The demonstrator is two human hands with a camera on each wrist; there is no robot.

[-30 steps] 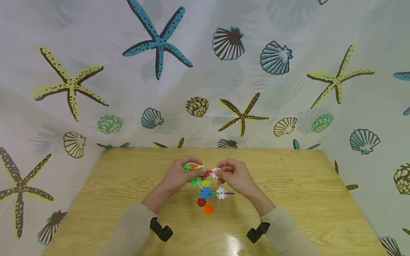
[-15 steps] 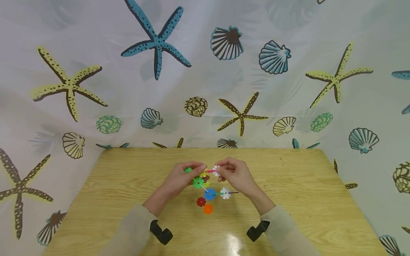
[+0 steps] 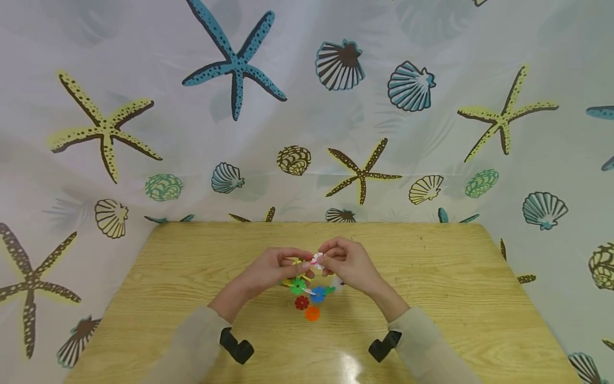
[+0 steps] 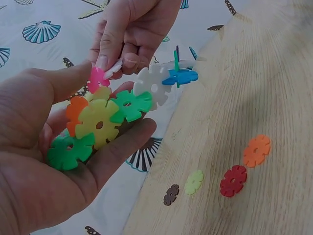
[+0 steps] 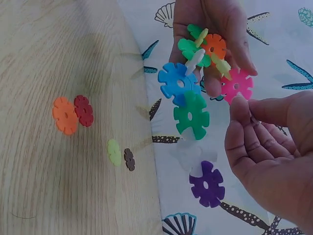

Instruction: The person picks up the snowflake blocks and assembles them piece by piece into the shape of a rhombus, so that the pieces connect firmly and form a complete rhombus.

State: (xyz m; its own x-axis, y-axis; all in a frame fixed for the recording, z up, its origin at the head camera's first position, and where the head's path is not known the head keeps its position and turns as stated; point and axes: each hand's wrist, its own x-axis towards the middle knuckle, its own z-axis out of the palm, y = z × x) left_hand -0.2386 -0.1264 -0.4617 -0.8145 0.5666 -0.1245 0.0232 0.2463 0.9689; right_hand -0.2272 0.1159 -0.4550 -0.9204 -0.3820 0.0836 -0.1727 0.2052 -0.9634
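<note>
Above the worktop (image 3: 455, 277), the left hand (image 3: 273, 270) holds a chain (image 5: 199, 123) of joined discs while the right hand (image 3: 351, 266) pinches a white disc (image 4: 115, 69) at its pink disc (image 5: 242, 82), apparently an unfinished joint, leaving an orange disc (image 4: 257, 155), red disc (image 4: 229, 185), yellow disc (image 4: 194, 186) and brown disc (image 4: 171, 199) loose below.

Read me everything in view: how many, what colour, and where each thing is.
linked flower discs: 10 visible, three green, two yellow, two white, one each orange, blue, purple, held by the left hand
pink disc: 1, pink, joined to the others
white disc: 1, white, pinched by the right hand, at the pink disc
loose discs: 4, orange, red, lime, brown, on the wooden table
wooden table: 1, light brown, below the hands
patterned cloth: at least 1, white, shell and starfish print, behind the table
wrist cameras: 2, black, one per wrist
sleeves: 2, beige, one per arm
hands: 2, bare, close together
</note>
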